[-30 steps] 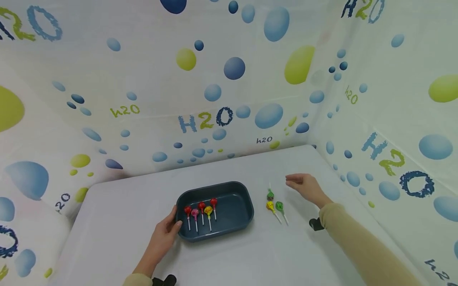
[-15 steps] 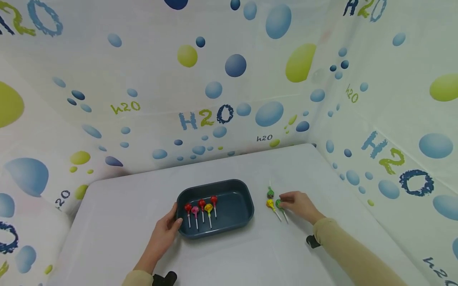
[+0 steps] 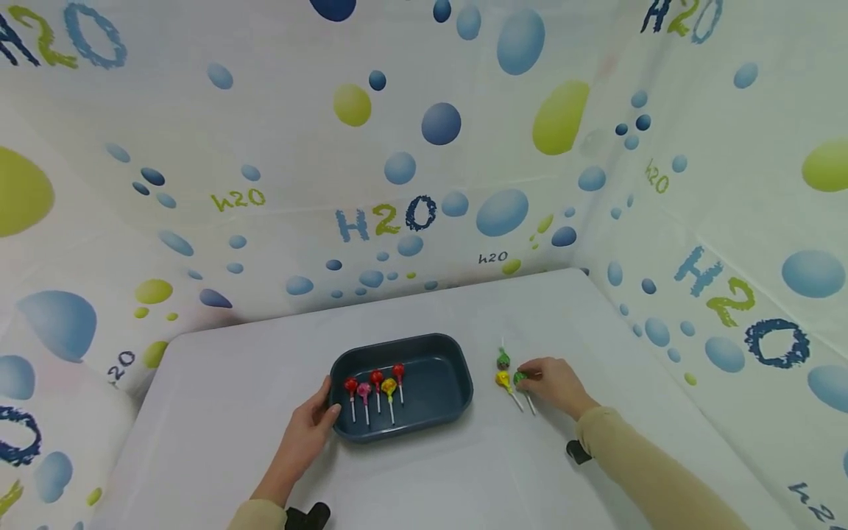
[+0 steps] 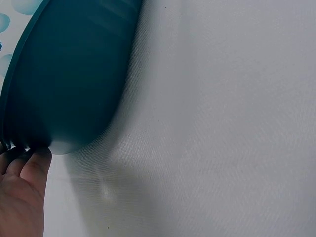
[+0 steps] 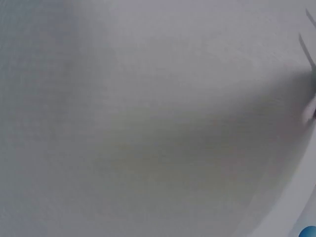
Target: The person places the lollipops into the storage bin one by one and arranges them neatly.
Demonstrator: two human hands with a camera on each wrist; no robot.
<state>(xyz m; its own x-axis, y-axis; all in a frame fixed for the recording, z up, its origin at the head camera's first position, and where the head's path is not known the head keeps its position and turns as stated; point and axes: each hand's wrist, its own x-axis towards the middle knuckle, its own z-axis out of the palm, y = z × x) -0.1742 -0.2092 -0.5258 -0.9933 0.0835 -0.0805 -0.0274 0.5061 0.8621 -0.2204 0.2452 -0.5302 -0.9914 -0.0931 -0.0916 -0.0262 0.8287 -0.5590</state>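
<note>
A dark blue-grey tray [image 3: 433, 390] stands on the white table, its left end held by my left hand [image 3: 311, 419] with the thumb at the rim. In the left wrist view the fingers [image 4: 34, 173] meet the tray's outer wall [image 4: 74, 84]. Red, pink and yellow lollipops [image 3: 389, 387] lie in its left half, sticks toward me. Right of the tray, my right hand [image 3: 555, 384] pinches the head of a green lollipop [image 3: 520, 377], its stick pointing toward me. Close beside it lie a yellow lollipop [image 3: 503, 378] and another green lollipop [image 3: 503, 359], stick pointing away.
The white tabletop [image 3: 424, 478] runs back to a printed curtain [image 3: 291, 147] with blue and green dots, which also stands along the right side. A black wrist mount [image 3: 578, 451] sits under the right sleeve. The right wrist view shows mostly white cloth.
My right hand has come down and toward me from beyond the loose lollipops, and its fingers have closed on the nearer green lollipop. The left hand and tray stay put.
</note>
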